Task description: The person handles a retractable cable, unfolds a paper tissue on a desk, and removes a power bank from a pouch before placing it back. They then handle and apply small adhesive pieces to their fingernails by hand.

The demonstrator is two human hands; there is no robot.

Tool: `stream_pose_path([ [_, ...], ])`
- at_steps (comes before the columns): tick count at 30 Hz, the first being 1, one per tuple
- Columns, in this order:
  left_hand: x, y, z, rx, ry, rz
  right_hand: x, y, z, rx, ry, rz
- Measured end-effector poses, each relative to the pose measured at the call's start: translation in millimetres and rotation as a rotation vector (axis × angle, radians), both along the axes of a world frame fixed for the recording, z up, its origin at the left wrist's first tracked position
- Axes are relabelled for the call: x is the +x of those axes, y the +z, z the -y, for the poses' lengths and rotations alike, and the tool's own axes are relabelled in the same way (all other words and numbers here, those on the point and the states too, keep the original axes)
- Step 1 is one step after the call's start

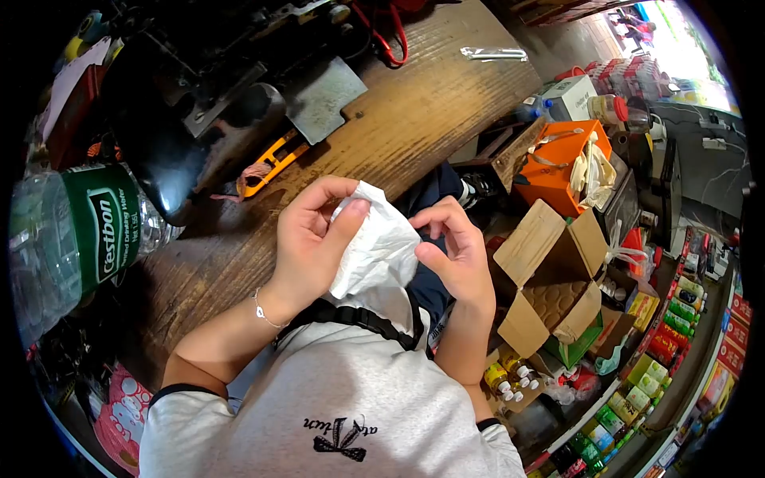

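Observation:
My left hand [312,239] pinches a crumpled white sheet [374,243], which looks like a tissue, between thumb and fingers. It hangs in front of my waist, its creases showing. To its right, my right hand [454,251] has thumb and forefinger apart, close to the sheet's edge; whether the thumb touches it I cannot tell. Just beyond my left hand, a yellow-orange utility knife [275,166] lies on the wooden table [414,76], with a scrap of pinkish material [249,177] at its near end.
A black sewing machine [199,119] with a metal plate [323,99] covers the table's left. A large Cestbon bottle [103,227] stands left of my arm. On the right are an opened cardboard box [522,247], an orange box [558,159] and shelves of bottled drinks [613,418].

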State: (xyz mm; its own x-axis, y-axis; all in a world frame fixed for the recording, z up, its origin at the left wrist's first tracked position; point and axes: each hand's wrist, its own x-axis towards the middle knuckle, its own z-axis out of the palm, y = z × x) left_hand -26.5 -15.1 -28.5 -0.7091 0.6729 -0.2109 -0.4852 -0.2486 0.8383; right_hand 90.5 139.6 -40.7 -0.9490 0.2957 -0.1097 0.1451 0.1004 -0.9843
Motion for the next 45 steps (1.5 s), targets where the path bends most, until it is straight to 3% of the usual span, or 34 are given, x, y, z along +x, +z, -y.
stream_pose_path([
  [2,-1,-1,0,-0.028,0.015,-0.012,-4,-2,5,0.017,-0.04,-0.041],
  [4,-2,1,0,-0.002,-0.022,0.164,-5,-9,8,-0.088,-0.031,-0.06],
  [5,-2,0,-1,-0.002,-0.023,0.164,-4,-8,10,-0.285,-0.013,-0.027],
  [8,-4,-6,-1,0.032,-0.018,0.168,-2,0,12,-0.436,-0.061,0.102],
  [14,-5,-6,-5,0.007,0.115,0.056,6,3,9,-0.45,-0.254,-0.056],
  [18,-3,-7,-7,0.061,0.19,0.089,5,7,10,-0.382,-0.53,-0.229],
  [20,2,-8,-8,-0.005,0.155,-0.163,4,9,11,-0.188,-0.589,-0.258],
  [26,9,-8,-6,-0.072,-0.127,-0.292,15,10,19,-0.112,-0.52,-0.398],
  [29,9,-2,-6,-0.059,-0.164,-0.211,13,21,21,-0.092,-0.48,-0.431],
  [31,5,5,-6,-0.016,-0.25,0.039,14,26,23,-0.079,-0.423,-0.464],
  [36,7,3,-4,-0.065,-0.208,-0.072,17,25,24,0.107,-0.454,-0.366],
  [39,6,-1,-3,-0.069,-0.066,-0.401,16,27,21,0.266,-0.443,-0.298],
  [45,11,-3,-3,-0.081,-0.018,-0.395,16,26,16,0.445,-0.441,-0.182],
])
